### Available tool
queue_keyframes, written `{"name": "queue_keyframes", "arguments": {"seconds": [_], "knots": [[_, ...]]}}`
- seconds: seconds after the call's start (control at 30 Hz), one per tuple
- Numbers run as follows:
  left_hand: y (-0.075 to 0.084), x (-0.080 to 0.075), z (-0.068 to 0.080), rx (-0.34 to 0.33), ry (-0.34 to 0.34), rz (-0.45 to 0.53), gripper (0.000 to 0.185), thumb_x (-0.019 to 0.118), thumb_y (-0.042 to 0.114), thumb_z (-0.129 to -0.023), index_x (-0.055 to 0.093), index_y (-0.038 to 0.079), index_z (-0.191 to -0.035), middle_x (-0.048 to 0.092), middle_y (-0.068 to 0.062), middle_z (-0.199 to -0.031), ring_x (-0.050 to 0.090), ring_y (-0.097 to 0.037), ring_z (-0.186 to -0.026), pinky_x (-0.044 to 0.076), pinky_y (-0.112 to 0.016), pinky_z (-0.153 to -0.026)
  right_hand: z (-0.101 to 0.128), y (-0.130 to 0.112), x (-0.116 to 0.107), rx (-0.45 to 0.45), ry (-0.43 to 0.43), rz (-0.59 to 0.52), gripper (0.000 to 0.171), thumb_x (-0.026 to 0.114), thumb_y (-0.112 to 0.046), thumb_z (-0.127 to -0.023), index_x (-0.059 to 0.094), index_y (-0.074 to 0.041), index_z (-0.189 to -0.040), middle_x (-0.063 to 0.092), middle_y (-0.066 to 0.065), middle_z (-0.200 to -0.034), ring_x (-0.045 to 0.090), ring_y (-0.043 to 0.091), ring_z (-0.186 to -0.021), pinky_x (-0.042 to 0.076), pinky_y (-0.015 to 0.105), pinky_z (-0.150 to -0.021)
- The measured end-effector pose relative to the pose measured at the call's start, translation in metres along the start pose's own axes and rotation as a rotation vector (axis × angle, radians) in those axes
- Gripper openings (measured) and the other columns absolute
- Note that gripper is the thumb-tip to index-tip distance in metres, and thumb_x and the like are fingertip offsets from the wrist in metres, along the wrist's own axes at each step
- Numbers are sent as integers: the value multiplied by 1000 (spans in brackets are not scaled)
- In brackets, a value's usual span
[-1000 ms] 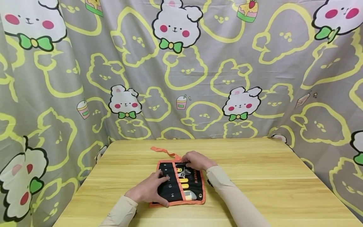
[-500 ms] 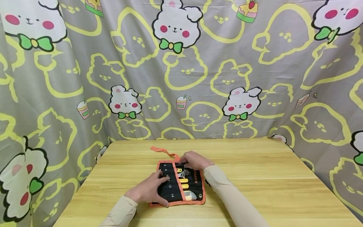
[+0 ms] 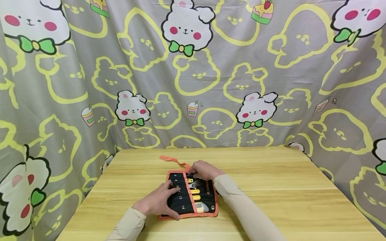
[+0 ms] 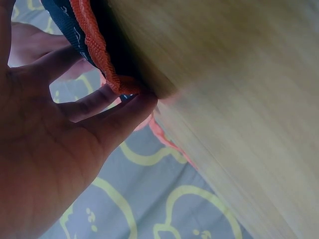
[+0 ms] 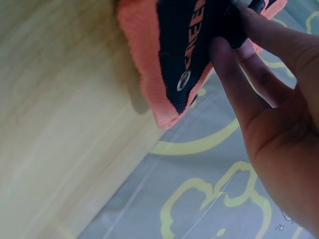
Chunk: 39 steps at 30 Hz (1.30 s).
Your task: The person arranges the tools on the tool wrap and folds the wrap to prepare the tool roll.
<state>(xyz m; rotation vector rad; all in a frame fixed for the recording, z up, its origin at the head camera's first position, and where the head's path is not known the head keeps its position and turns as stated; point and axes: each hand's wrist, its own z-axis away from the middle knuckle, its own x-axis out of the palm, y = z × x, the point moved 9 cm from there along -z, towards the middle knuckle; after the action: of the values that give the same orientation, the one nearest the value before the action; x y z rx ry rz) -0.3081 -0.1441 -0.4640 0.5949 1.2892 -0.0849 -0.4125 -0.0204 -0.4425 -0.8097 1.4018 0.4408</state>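
Observation:
A black tool roll [image 3: 187, 198] with orange edging lies spread on the table, its pockets numbered. My left hand [image 3: 158, 201] rests on its left part, fingers spread; in the left wrist view the fingertips touch the orange edge [image 4: 97, 47]. At the roll's far end, my right hand [image 3: 206, 170] pinches a small black piece [image 5: 233, 31] between thumb and fingers; what kind of tool it is I cannot tell. Out of the pockets show two yellow handles [image 3: 196, 191], a silver metal tool head [image 3: 193, 186] and a grey piece with yellow marks [image 3: 202, 207].
An orange tie strap [image 3: 173, 160] trails from the roll's far edge over the wooden table [image 3: 271, 187]. A grey curtain [image 3: 193, 83] with cartoon rabbits hangs behind the table and at both sides. A metal eyelet [image 5: 184, 80] sits in the roll's corner.
My right hand has shifted slightly left along the roll's far end, and its forearm followed. The left hand and the roll have stayed in place.

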Motion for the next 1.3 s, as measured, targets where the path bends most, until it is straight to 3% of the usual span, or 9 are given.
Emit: {"name": "queue_keyframes", "arguments": {"seconds": [0.4,0.67,1.3], "knots": [[1,1,-1,-4,-2,-3,98,87,64,-69,55,18,-149,36,-23,-157,44,-39,-138,44,-60,-108,-2,-2,2,-16,-3,3,24,74,-6,-94,79,-16,-116,74,-4,-101,59,5,-84,51,24,-79],[1,1,-1,-2,-3,-12,98,87,65,-69,55,18,-149,38,-22,-155,46,-37,-135,45,-59,-106,4,5,1,6,5,-14,24,75,-4,-92,78,-13,-114,73,-2,-100,64,10,-89,55,31,-86],[0,0,-1,-17,-4,-4,99,88,64,-68,55,19,-149,36,-23,-157,44,-39,-138,44,-60,-107,16,13,-6,-21,62,-77,13,72,-5,-95,77,-10,-105,74,2,-97,65,12,-85,57,33,-82]]}}
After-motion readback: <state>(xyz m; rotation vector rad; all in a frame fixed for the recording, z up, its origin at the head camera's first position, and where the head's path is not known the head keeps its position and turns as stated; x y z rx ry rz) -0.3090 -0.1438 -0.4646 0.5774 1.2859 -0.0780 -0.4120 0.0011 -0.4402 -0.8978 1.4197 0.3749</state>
